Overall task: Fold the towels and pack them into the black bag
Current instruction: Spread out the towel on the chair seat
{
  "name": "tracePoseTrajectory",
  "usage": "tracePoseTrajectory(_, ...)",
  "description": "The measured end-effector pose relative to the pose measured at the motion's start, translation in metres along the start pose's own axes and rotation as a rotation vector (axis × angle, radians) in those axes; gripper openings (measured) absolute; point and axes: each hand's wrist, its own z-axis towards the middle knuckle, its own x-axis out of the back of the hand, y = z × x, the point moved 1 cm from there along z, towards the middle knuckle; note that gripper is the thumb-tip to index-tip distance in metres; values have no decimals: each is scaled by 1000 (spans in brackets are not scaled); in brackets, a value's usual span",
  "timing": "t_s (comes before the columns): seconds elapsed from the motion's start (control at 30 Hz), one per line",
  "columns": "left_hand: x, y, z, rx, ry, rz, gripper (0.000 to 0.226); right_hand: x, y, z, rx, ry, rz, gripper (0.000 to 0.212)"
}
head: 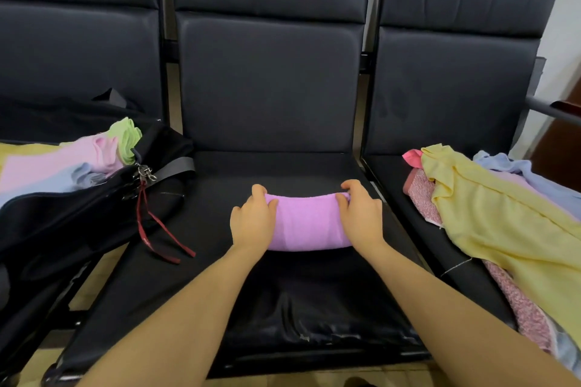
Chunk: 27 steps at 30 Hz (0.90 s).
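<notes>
A folded purple towel [306, 223] lies on the middle black seat [283, 292]. My left hand [253, 223] grips its left end, fingers curled over the far edge. My right hand [361, 217] grips its right end the same way. The black bag [78, 214] lies open on the left seat, holding folded pink, blue, green and yellow towels [63, 163]. An unfolded heap of towels [503, 223], yellow on top with pink and blue ones under it, covers the right seat.
A red strap [157, 229] and a metal clip hang from the bag onto the middle seat. Three black padded backrests [270, 82] stand behind. A metal armrest [547, 108] runs at the far right.
</notes>
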Motion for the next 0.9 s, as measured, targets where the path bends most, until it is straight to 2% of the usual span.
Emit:
tracePoseTrajectory(0.1, -20, -7, 13, 27, 12, 98, 19, -13, 3, 12, 13, 7, -132, 29)
tracePoseTrajectory(0.2, -35, -16, 19, 20, 9, 269, 22, -30, 10, 17, 85, -2, -472, 28)
tracePoseTrajectory(0.27, -40, -18, 19, -7, -2, 348, 26, -38, 13, 17, 124, -15, -604, 32)
tracePoseTrajectory(0.43, -35, -14, 18, -65, -40, 423, 32, -34, 18, 16, 69, 0, -584, 35)
tracePoseTrajectory(0.53, -28, -16, 15, -27, -66, 321, 34, -25, 19, 9, 58, 7, -534, 41)
tracePoseTrajectory(0.67, -27, -18, 5, -26, -139, 300, 52, -20, 21, -1, 15, -90, -651, 56)
tracePoseTrajectory(0.77, -33, -15, 3, -2, -126, 347, 60, -21, 23, -2, -47, -91, -702, 67)
tracePoseTrajectory(0.9, -40, -9, 1, 9, -101, 423, 57, -29, 21, -3, -31, -99, -725, 62)
